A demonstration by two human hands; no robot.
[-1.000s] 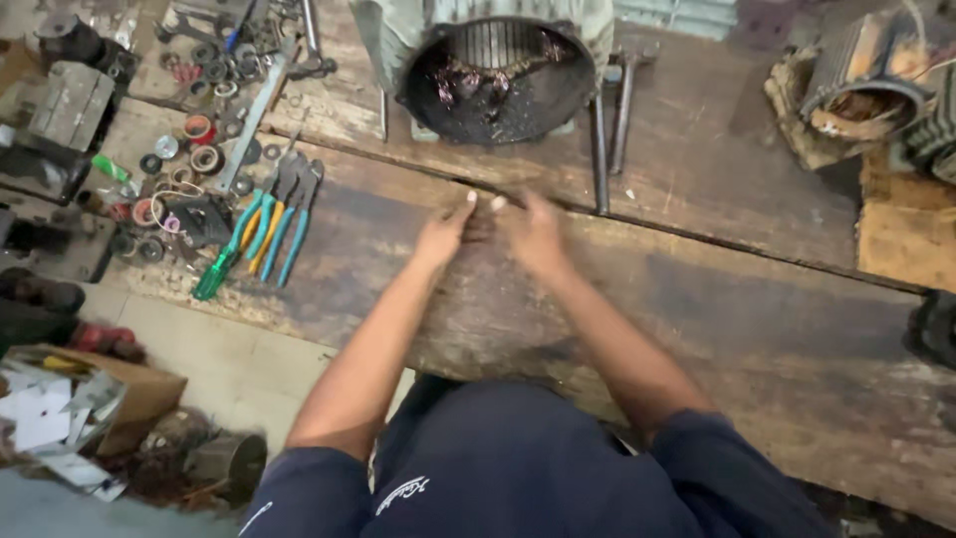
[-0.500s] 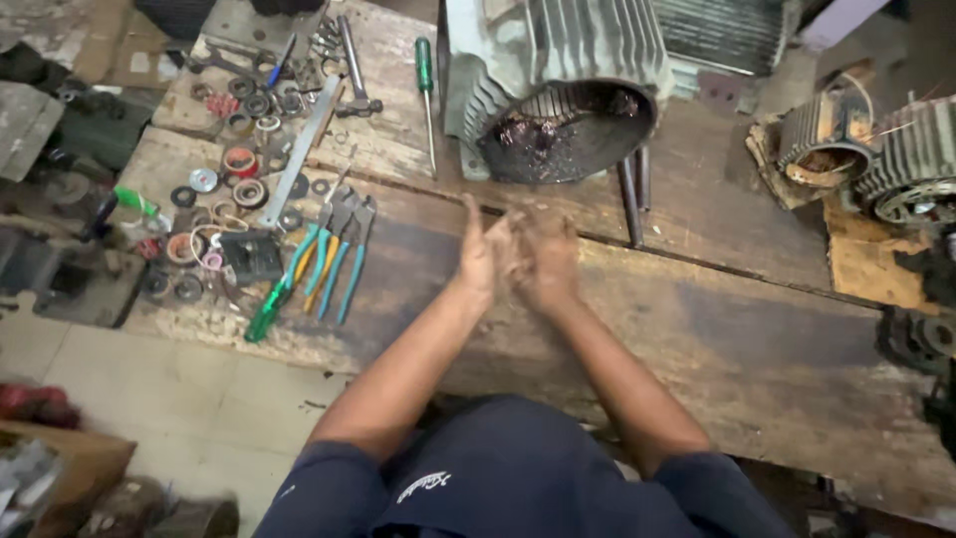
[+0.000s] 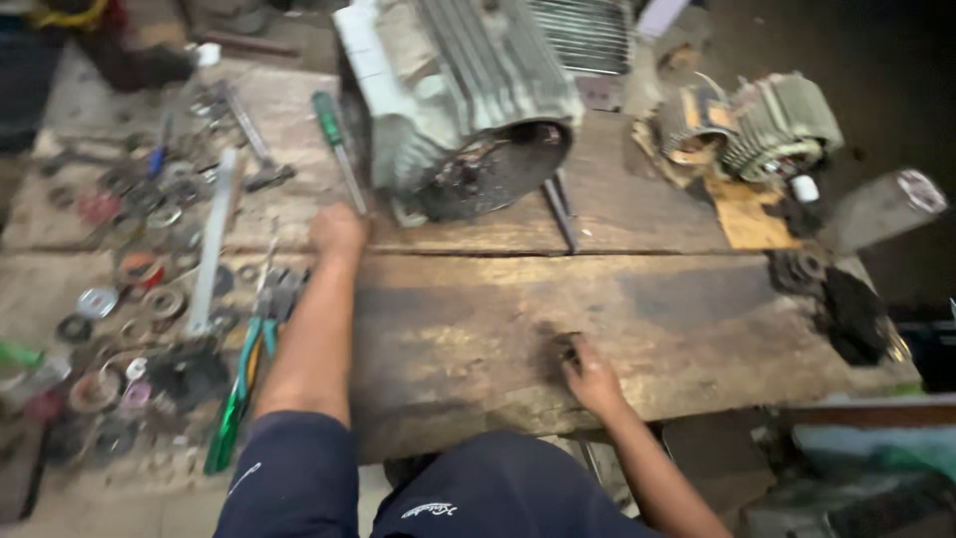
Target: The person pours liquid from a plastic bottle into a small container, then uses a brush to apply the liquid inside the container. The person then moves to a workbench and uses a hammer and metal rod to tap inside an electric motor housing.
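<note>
- Right now my left hand [image 3: 337,231] is stretched out over the wooden bench [image 3: 478,329], at the tip of the green-handled screwdriver [image 3: 337,149] that lies just left of the big grey motor housing [image 3: 453,100]; it is near the shaft's end, but the blur keeps me from telling whether it touches.
- Its fingers look curled inward, though I cannot tell if they pinch anything.
- My right hand [image 3: 590,377] rests flat on the bench, well in front of the motor housing and near the bench's front edge, fingers lying loosely together on the wood and holding nothing.
- That motor housing stands at the back of the bench with its open round end tilted toward me, dark windings showing inside.
- Two thin metal rods [image 3: 560,211] lie on the wood just below the housing's open end.
- Left of the housing, beyond the screwdriver, washers and rings are scattered, and pliers with green and blue handles [image 3: 244,374] lie beside my left forearm.
- Right of the housing sits a smaller ribbed motor part [image 3: 777,125].
</note>
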